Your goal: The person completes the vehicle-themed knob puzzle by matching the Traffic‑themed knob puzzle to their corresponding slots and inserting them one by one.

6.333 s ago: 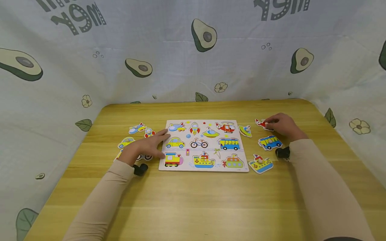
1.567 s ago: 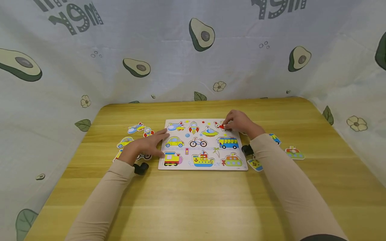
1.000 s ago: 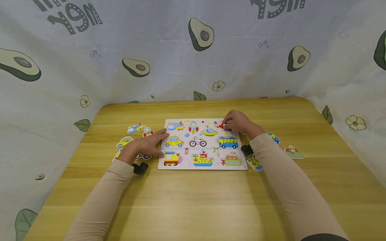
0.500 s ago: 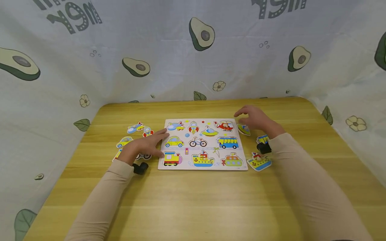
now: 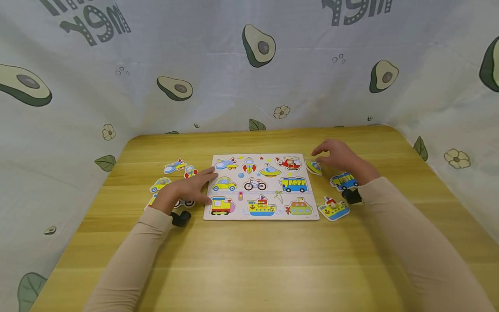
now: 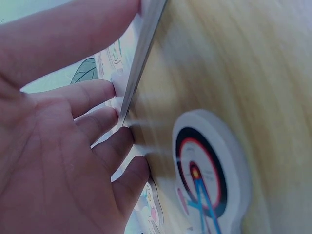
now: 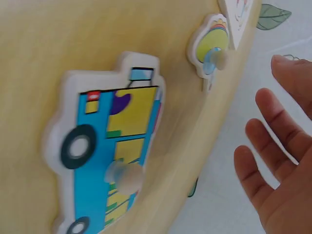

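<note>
A white puzzle board with vehicle pictures lies mid-table. My left hand rests at its left edge, fingers spread; in the left wrist view the fingertips meet the board's edge. A red helicopter piece lies over the helicopter picture at the board's upper right. My right hand hovers behind the green-and-yellow flying saucer piece, fingers loosely bent and holding nothing. In the right wrist view that saucer piece and its knob stand apart from the fingers, with a bus piece closer to the camera.
Right of the board lie the bus piece and a ship piece. At the left are a plane piece, a rocket piece and a car piece; the left hand partly covers a bicycle piece. A printed cloth hangs behind.
The right hand pinched the helicopter piece at the right, carried it left onto the board, let go, then drew back right to near the saucer piece. The left hand stayed at the board's edge.
</note>
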Demonstrator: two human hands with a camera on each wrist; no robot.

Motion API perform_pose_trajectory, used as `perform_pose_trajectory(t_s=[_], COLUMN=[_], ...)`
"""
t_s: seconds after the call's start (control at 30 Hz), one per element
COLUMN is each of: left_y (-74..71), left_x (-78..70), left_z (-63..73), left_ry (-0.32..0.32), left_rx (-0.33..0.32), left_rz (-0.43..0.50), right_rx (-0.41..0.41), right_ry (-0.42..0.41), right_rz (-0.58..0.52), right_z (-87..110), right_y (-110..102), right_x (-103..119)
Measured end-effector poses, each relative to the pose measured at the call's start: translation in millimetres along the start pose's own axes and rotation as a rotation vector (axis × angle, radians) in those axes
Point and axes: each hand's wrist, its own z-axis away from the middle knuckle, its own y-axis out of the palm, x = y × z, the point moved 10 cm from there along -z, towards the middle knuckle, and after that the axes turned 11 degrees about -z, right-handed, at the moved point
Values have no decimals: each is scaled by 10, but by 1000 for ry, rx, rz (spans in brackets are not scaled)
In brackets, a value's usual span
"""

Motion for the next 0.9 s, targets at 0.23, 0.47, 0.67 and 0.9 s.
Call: perform_pose_trajectory(t_s=[0.23, 0.47, 0.67, 0.9], left_y=[16, 26, 6, -1], left_x=[4, -6, -11, 0], left_z=[-9, -8, 8, 5], left_ry=[7, 10, 9, 5], left_rx=[3, 8, -3, -5], left_rz=[6, 17, 13, 21], right_rx=[92, 119, 98, 92], right_ry=[82, 113, 103, 101], right_rz=[8, -40, -40, -36], right_z=[29, 22, 9, -6], right_y=[167, 250, 224, 207], right_x=[-220, -351, -330, -290])
